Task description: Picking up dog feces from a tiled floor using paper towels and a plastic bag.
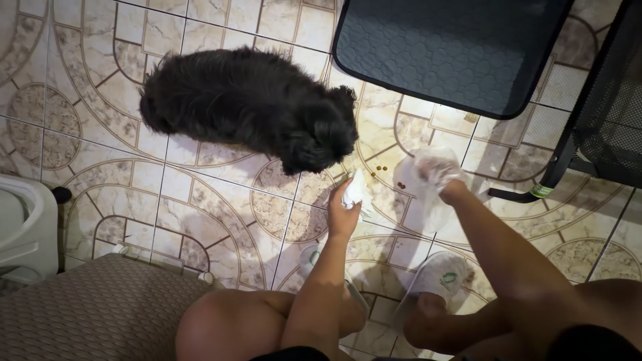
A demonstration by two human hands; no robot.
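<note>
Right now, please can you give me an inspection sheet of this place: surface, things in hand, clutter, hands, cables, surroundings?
Surface: patterned tile floor, beige and brown.
Things in hand: clear plastic bag and its white edge; brown pellets on the tiles.
Clutter: nothing seen.
Hands: left hand grips the white edge; right hand is inside the bag.
Cables: nothing seen.
Surroundings: black dog sniffing near the pellets; dark mat; black metal chair; white plastic container; woven cushion; white slippers.

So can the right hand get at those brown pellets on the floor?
Probably yes: the pellets lie on bare tile just beside the right hand, nothing between them, though the dog has its head close by.
</note>
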